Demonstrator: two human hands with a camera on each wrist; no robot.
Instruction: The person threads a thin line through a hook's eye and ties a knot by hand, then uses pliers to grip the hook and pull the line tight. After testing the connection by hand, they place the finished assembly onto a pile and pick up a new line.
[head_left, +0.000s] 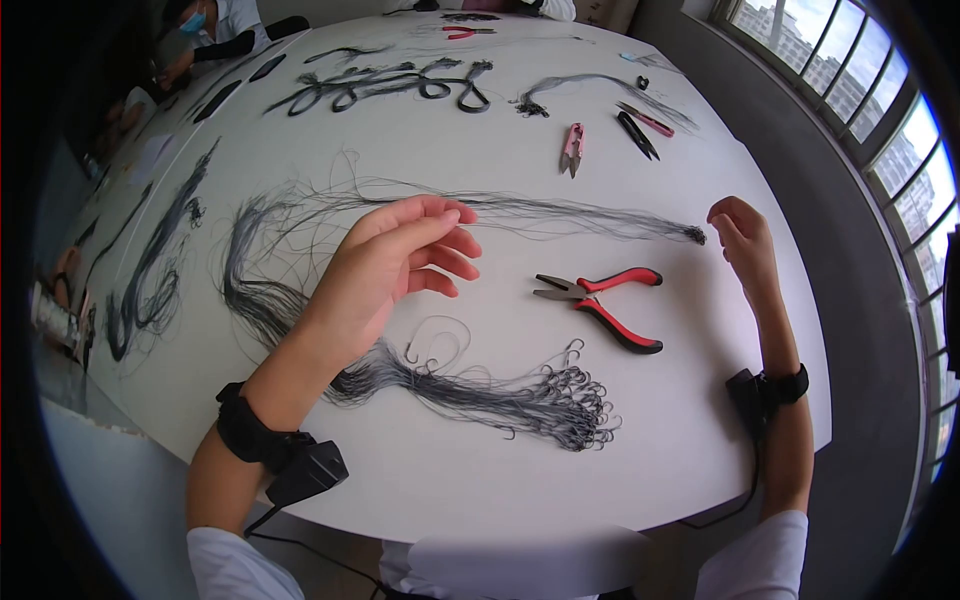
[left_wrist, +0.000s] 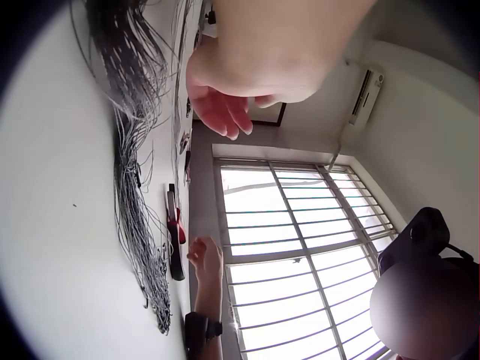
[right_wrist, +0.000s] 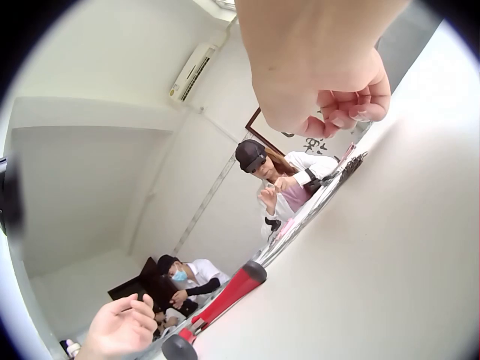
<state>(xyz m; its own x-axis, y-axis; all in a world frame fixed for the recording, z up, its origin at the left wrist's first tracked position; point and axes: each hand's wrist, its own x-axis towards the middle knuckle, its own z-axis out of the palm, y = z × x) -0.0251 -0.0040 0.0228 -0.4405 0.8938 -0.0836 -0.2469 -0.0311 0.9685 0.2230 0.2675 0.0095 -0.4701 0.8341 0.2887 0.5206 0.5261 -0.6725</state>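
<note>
The left grip (head_left: 405, 255) hovers above the middle of the bench (head_left: 700, 440), fingers loosely spread and grasping nothing that the pictures plainly show; a fine strand may run past its fingertips, but that is too thin to tell. The right grip (head_left: 742, 238) is lifted near the right edge, fingers curled inward just beside the knotted end of the stretched line bundle (head_left: 560, 222); whether it pinches a strand cannot be told. That line bundle runs across the bench between the two hands. Nearer the front edge lies a hook bundle (head_left: 520, 395), its hooks fanned out at the right end, untouched. The red-handled pliers (head_left: 605, 300) rest between the hook bundle and the stretched line, apart from both hands. Toward the far edge lie pink snips (head_left: 572, 148) and more dark cord. Judging by this, the sorting of lines looks only partly done, with most hooks still gathered.
</note>
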